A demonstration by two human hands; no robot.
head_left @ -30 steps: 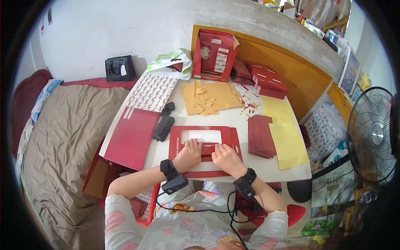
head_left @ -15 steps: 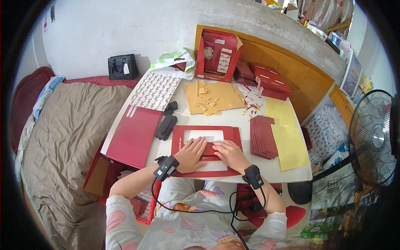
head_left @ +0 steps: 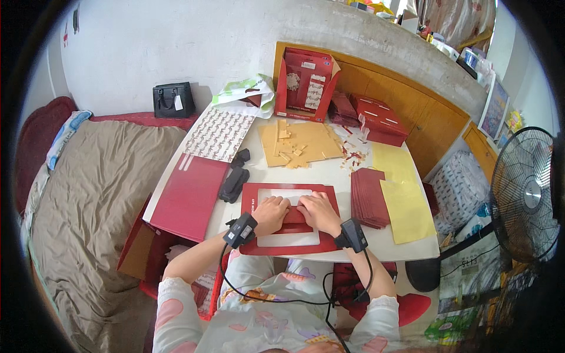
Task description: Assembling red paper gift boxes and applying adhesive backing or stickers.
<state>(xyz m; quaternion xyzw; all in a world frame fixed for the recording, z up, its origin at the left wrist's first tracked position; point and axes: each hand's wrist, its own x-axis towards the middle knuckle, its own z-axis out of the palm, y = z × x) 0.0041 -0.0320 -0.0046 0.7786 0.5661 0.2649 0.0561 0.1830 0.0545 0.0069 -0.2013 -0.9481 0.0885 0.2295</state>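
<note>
We have a flat, red, two-windowed cardboard panel (head_left: 294,227) directly beneath our curled left hand (head_left: 272,215) and right hand (head_left: 318,212), both equally near, its longer axis running from left to right; whether they pinch it, we cannot tell.

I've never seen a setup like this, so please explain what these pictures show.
There's no robot: these are a person's bare left hand and right hand, wearing black wrist devices. Every picture comes from a wide fisheye camera on the person's head, looking down, so edges bend. Both hands rest on a red panel with white areas; whether they grip anything is unclear. On the white table also lie a fanned dark red stack, yellow sheets, and a tan board with scraps.
</note>
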